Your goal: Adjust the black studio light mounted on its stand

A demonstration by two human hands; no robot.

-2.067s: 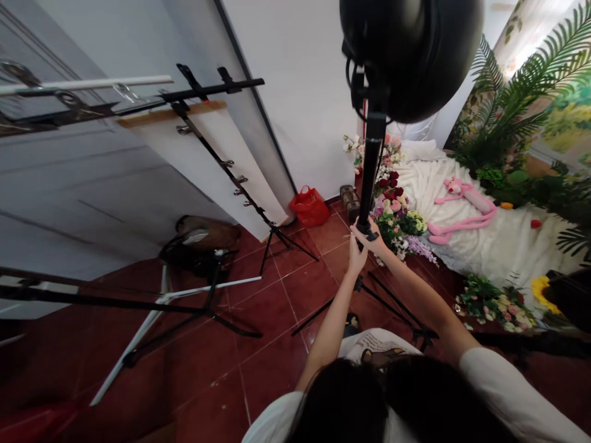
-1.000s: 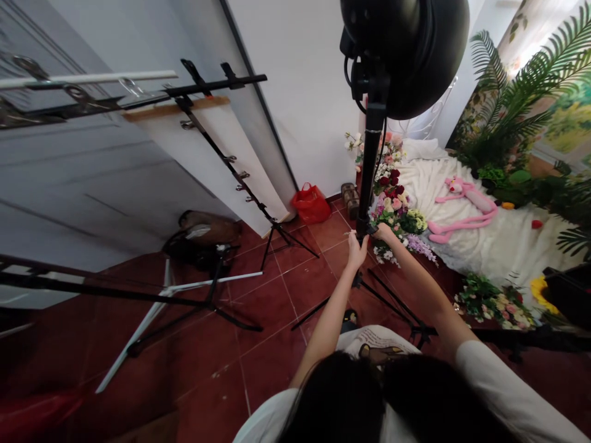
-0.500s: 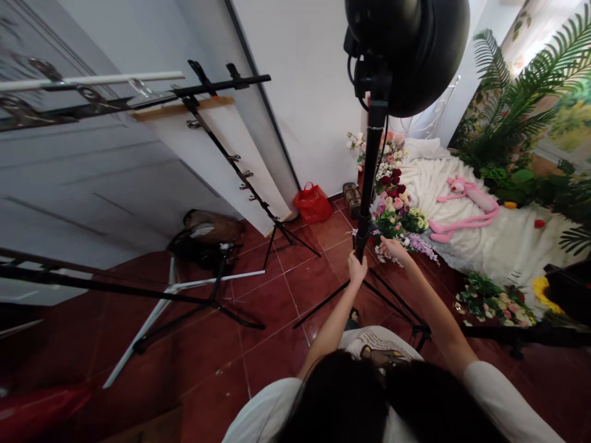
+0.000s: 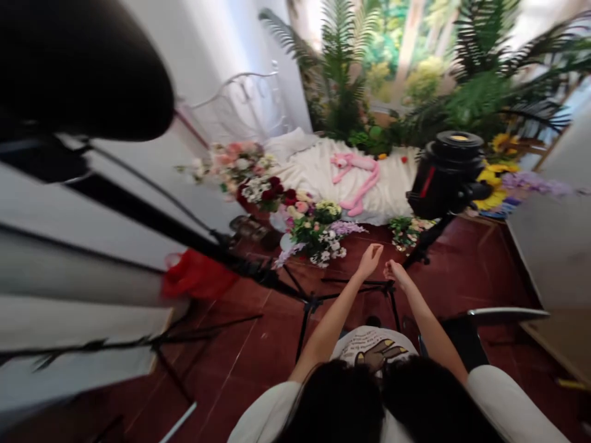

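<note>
Both hands are in mid-air in front of my body, side by side and a little apart. My left hand [image 4: 370, 258] is loosely curved, with a gap between thumb and fingers and nothing in it. My right hand [image 4: 397, 274] faces it, fingers half curled, also without anything visible in it. To the left, a black studio light [image 4: 78, 67] tops a slanting black light stand [image 4: 170, 224], away from my hands. Nearest my right hand is a second black studio light [image 4: 446, 172] on its own stand, just beyond and to the right.
Artificial flowers [image 4: 314, 227] stand ahead beside a white blanket [image 4: 300, 169] bearing a pink plush toy [image 4: 355, 178]. A red bag [image 4: 196, 274] lies left. Stand legs [image 4: 305, 307] spread over the red tiles. A dark chair [image 4: 462, 344] is at right.
My left hand has let go of the light stand's pole. Both hands have come together in the air. My view has swung right, bringing the second studio light into sight.
</note>
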